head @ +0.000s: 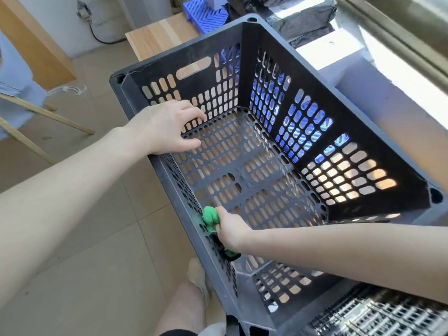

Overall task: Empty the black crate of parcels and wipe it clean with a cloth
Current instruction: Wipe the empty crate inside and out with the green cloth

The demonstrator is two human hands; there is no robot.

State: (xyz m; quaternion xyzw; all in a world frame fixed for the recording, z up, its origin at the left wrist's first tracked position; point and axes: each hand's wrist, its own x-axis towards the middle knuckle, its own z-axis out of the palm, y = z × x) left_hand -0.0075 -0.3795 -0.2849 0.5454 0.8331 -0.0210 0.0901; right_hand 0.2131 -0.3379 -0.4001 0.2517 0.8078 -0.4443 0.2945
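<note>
Green cloth point(210, 218) half hidden in curled fingers of right hand point(229, 230); left hand point(164, 128), fingers relaxed, on black crate point(249, 69) rim.

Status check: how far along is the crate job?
Emptying looks done: the black crate holds no parcels, and wrapped parcels lie beyond it. Wiping is in hand: the right hand grips a green cloth against the left wall's inside, left hand resting on the rim. Left: likely the other walls and floor.
</note>
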